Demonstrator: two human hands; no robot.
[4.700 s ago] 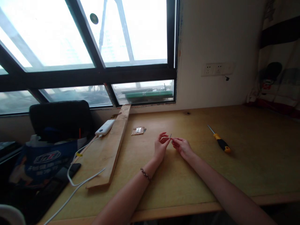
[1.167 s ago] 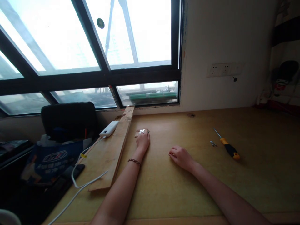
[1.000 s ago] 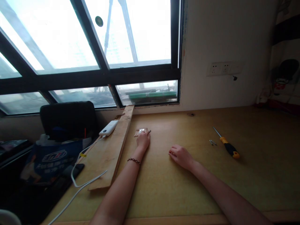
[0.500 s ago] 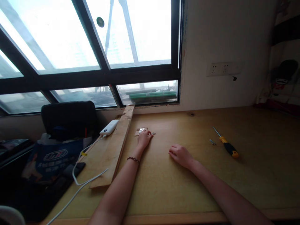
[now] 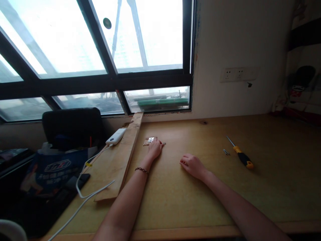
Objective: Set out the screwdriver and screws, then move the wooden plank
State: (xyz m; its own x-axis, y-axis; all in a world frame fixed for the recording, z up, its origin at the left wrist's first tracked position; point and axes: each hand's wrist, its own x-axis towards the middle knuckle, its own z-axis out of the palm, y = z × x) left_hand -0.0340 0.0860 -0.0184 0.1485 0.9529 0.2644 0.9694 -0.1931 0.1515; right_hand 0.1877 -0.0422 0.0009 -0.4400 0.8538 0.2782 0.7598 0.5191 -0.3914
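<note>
My left hand rests on the tabletop with its fingers bunched together. At its fingertips shows a small metal screw, partly hidden by the fingers. Just behind and left of this hand, a silver metal hinge lies on a small piece of wood. My right hand lies nearer to me on the table, fingers curled inward; whatever may be inside them is hidden. Further right are a few loose screws and a screwdriver with a yellow and black handle.
A long wooden board lies left of my left forearm, with a white power bank and its white cable on it. A dark chair and a blue bag stand beyond the table's left edge. The window is behind.
My left hand has shifted only very slightly around the screw. My right hand keeps its place. The whole view has drifted a little.
</note>
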